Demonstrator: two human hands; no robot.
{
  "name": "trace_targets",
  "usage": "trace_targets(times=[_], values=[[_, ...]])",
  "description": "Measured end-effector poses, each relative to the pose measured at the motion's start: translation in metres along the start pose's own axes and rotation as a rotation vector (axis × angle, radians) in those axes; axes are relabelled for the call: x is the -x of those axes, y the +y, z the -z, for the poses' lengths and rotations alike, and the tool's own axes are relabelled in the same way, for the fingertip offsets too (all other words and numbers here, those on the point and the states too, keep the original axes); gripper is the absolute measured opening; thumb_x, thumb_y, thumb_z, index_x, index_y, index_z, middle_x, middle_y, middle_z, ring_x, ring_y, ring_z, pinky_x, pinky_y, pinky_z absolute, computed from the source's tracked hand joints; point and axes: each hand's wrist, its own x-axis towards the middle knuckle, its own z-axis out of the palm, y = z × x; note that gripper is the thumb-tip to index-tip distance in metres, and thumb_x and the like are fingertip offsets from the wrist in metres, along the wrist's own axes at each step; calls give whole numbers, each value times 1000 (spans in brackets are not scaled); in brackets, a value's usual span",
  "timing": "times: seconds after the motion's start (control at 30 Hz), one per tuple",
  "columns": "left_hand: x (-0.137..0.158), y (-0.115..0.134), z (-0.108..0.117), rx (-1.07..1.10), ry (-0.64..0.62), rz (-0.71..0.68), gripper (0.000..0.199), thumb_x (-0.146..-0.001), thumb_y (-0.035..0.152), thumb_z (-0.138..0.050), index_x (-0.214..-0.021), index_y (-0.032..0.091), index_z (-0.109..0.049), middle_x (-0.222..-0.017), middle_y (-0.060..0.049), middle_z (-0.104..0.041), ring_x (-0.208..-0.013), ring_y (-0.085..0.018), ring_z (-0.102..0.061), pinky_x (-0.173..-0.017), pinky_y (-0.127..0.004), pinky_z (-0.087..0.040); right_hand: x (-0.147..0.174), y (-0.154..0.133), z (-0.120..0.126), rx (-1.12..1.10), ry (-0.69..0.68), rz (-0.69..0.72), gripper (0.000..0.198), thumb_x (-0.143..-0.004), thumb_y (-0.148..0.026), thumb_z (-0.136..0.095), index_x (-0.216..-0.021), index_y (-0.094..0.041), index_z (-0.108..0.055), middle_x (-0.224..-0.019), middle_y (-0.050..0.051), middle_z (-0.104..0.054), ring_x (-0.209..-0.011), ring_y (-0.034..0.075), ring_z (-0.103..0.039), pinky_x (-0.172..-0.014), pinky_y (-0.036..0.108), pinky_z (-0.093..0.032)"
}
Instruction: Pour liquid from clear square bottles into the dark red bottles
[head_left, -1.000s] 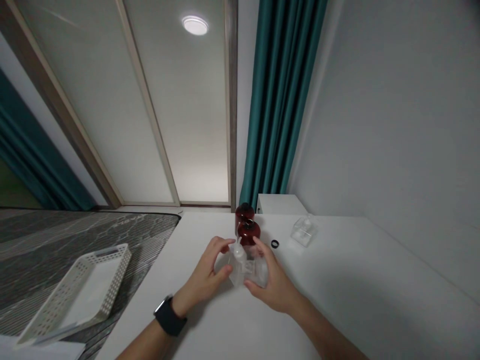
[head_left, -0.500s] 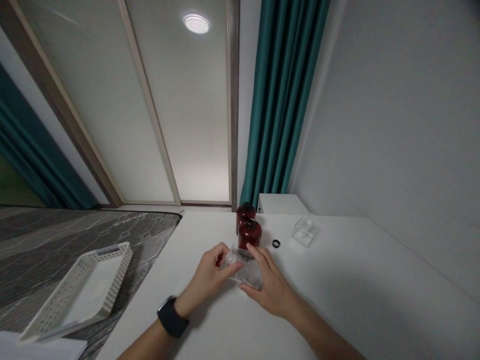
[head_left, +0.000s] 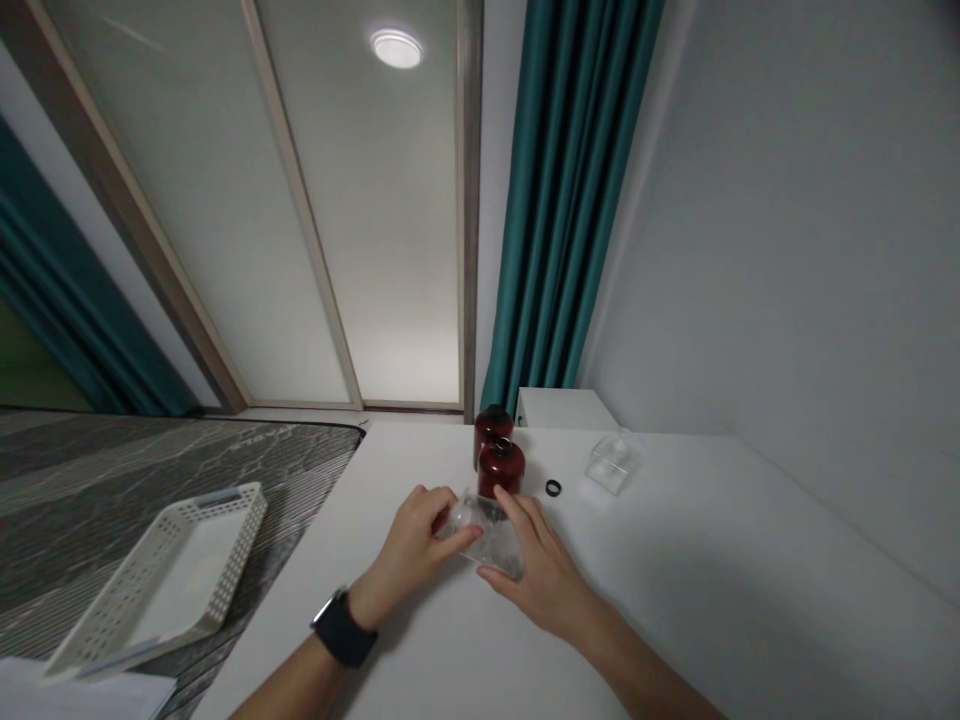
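Observation:
Both hands hold a clear plastic bottle [head_left: 496, 545] with a squarish body, tipped on its side above the white table. My left hand [head_left: 424, 535], with a black watch on its wrist, is closed around the rounded neck end, thumb along the near side. My right hand [head_left: 544, 570] grips the body's other end between thumb and fingers. The fingers cover part of the bottle. Just beyond it stands a dark red-brown bottle [head_left: 502, 466] with a black neck, and a second red-brown bottle [head_left: 492, 428] is partly hidden behind that one.
A black ring [head_left: 553, 488] lies right of the red-brown bottles. Farther right is another clear squarish container [head_left: 610, 463]. The white table [head_left: 465, 650] meets a wall on the right. To the left, lower down, sits a white perforated basket [head_left: 112, 590]. A white cabinet [head_left: 566, 408] stands behind.
Hardly anything differs. Both hands keep their hold on the clear bottle, and the view has shifted very slightly.

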Motion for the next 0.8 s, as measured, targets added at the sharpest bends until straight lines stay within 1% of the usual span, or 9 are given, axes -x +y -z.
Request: trace_targets(times=[0.13, 0.23, 0.3, 0.4, 0.57, 0.7, 0.8], values=[[3, 1, 0, -57, -13, -55, 35, -85, 42, -66, -67, 21, -45, -63, 3, -46, -66, -17, -42, -63, -28, -30, 0, 0, 1, 110, 13, 98, 103, -79, -22, -78, -158, -29, -12, -136, 14, -53, -123, 33, -55, -103, 56, -50], [4, 6, 0, -47, -50, -44, 33, -90, 42, -59, -70, 21, -45, -66, 3, -48, -67, -18, -43, -63, -28, -31, 0, 1, 3, 107, 5, 118, 105, -79, -23, -78, -159, -29, -10, -138, 14, -53, -124, 33, -54, -104, 57, -50], [5, 8, 1, -23, -76, -44, 30, -93, 41, -55, -72, 21, -45, -69, 2, -50, -69, -18, -44, -63, -28, -32, 0, 1, 5, 74, -15, 95, 107, -80, -23, -78, -159, -30, -7, -141, 14, -51, -128, 34, -51, -106, 58, -47], [5, 9, 5, 12, -117, -85, 30, -95, 40, -54, -74, 21, -45, -72, 1, -50, -70, -18, -45, -63, -28, -32, 0, 1, 8, 9, -81, 34, 107, -81, -22, -76, -159, -33, -5, -146, 13, -48, -134, 33, -47, -110, 59, -43], [6, 8, 8, 61, -151, -137, 29, -95, 39, -56, -76, 21, -45, -75, 1, -51, -72, -18, -46, -64, -28, -33, -4, -4, 18, -87, -186, -44, 105, -81, -19, -75, -159, -32, -7, -151, 13, -43, -141, 32, -41, -115, 57, -38], [6, 4, 7, 62, -156, -144, 27, -94, 38, -59, -77, 20, -48, -75, 1, -51, -72, -18, -47, -64, -27, -33, -4, -5, 19, -133, -213, -94, 102, -79, -20, -77, -158, -32, -14, -150, 12, -44, -142, 31, -39, -117, 56, -35], [5, 1, 6, 58, -125, -130, 25, -90, 37, -63, -76, 20, -50, -74, 1, -52, -73, -18, -48, -66, -28, -35, -3, -5, 16, -149, -202, -125, 102, -77, -21, -78, -158, -31, -16, -146, 12, -46, -142, 31, -40, -116, 56, -36]])
